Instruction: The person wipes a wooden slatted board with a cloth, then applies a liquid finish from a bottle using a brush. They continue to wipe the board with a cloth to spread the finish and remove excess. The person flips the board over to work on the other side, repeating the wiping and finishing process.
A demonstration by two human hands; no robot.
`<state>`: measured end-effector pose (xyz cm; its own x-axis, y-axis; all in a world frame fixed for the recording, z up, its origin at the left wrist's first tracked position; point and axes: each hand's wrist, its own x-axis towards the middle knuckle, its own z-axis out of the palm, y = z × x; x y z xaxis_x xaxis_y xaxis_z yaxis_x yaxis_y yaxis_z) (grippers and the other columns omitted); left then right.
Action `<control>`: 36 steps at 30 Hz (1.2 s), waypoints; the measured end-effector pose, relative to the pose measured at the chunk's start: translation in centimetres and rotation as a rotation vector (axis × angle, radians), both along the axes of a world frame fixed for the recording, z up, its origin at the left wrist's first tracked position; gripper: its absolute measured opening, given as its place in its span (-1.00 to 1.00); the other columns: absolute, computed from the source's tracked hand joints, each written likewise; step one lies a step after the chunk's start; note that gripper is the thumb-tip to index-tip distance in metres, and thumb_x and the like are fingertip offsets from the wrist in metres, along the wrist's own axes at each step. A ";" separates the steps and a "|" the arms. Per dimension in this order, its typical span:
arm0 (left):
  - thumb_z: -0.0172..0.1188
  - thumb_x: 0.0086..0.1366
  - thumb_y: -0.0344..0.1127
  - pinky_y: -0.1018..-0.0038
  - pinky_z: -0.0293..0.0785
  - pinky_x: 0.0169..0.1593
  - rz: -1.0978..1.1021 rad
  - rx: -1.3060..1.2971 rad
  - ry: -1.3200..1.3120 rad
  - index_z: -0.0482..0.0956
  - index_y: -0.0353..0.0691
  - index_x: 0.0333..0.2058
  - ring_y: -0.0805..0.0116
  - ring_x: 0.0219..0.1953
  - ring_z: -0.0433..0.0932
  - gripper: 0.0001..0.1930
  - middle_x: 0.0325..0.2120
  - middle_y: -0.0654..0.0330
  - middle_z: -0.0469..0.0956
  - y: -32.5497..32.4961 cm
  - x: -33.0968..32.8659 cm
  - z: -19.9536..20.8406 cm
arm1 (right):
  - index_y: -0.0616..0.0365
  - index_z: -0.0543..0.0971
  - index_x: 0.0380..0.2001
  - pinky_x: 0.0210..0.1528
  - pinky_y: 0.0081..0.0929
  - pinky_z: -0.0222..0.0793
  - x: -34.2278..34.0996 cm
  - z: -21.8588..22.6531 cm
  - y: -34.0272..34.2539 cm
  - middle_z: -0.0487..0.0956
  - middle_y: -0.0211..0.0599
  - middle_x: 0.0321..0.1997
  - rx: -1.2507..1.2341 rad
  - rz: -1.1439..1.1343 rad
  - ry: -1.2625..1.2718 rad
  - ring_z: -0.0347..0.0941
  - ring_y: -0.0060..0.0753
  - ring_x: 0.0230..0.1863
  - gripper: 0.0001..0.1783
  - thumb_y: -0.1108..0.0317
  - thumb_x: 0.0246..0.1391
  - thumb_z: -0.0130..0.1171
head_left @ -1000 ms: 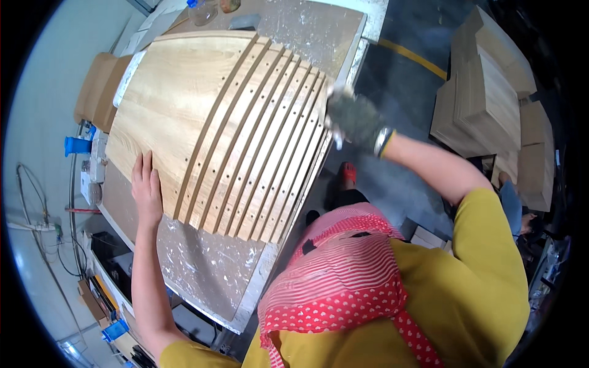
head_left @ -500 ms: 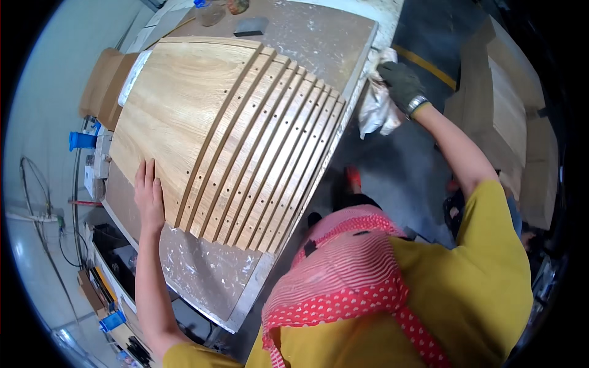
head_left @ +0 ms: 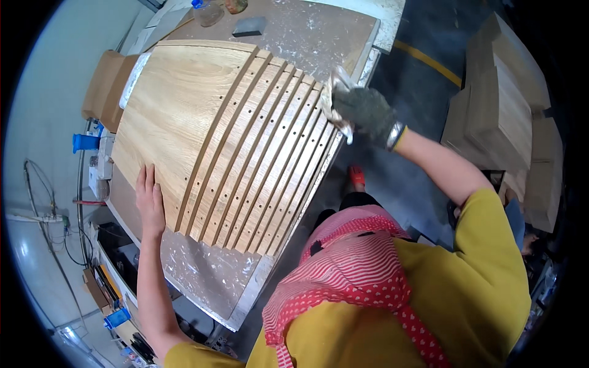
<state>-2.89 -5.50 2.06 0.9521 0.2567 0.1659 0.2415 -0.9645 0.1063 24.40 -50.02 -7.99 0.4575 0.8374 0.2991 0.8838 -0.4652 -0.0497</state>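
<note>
A stack of curved wooden panels point(head_left: 184, 92) lies fanned out on the workbench, each stepped back from the one beneath so that a row of strips with small dark holes shows. My left hand point(head_left: 150, 199) rests flat on the top panel's near left edge, bare, with its fingers stretched out. In a dark grey glove, my right hand point(head_left: 363, 110) grips a crumpled whitish rag point(head_left: 336, 98). The rag touches the far right end of the lower strips. Its palm side is hidden.
The paint-spotted workbench point(head_left: 215, 282) runs diagonally. A grey block point(head_left: 249, 26) and a clear jar point(head_left: 207, 13) stand at its far end. An open cardboard box point(head_left: 105, 86) and a blue cup point(head_left: 86, 142) are at the left. Large cartons point(head_left: 500, 116) stand on the floor at right.
My right hand has swung left with the rag, from beyond the bench edge onto the panels' right end. My left hand stays on the top panel.
</note>
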 end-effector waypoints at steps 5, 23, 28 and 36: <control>-0.25 0.43 -0.17 0.25 0.06 0.32 0.000 -0.026 -0.017 0.22 -0.11 0.28 -0.02 0.30 0.15 -0.52 0.30 -0.03 0.12 -0.1 0.2 0.0 | -0.04 0.58 -0.10 -0.17 -0.31 0.46 -1.2 -1.1 -0.5 0.59 -0.28 -0.09 -0.099 -0.031 0.202 0.53 -0.24 -0.17 -0.62 0.38 -0.07 0.12; -0.27 0.43 -0.16 0.20 0.06 0.31 0.034 0.012 0.041 0.24 -0.13 0.26 -0.03 0.31 0.13 -0.52 0.30 -0.05 0.11 -0.4 0.1 0.5 | 0.00 0.57 -0.25 -0.15 -0.23 0.44 11.5 4.9 -0.9 0.61 -0.18 -0.30 0.245 -0.033 0.350 0.57 -0.15 -0.23 -0.77 0.25 0.13 -0.06; -0.22 0.41 -0.20 0.18 0.09 0.29 0.047 0.119 0.107 0.24 -0.10 0.26 -0.04 0.29 0.15 -0.53 0.28 0.03 0.18 -0.8 1.2 0.8 | 0.15 0.53 -0.12 -0.04 -0.24 0.39 7.7 2.4 4.9 0.56 -0.16 -0.16 0.220 0.465 0.130 0.50 -0.13 -0.10 -0.63 0.21 0.01 0.10; -0.22 0.41 -0.23 0.20 0.12 0.30 0.177 0.214 0.164 0.28 -0.05 0.25 -0.03 0.25 0.21 -0.55 0.26 0.04 0.22 -3.1 0.8 1.8 | 0.03 0.56 -0.11 -0.02 -0.19 0.38 15.7 8.5 3.3 0.55 -0.13 -0.10 -0.122 0.113 0.092 0.48 0.00 -0.08 -0.63 0.29 -0.07 0.14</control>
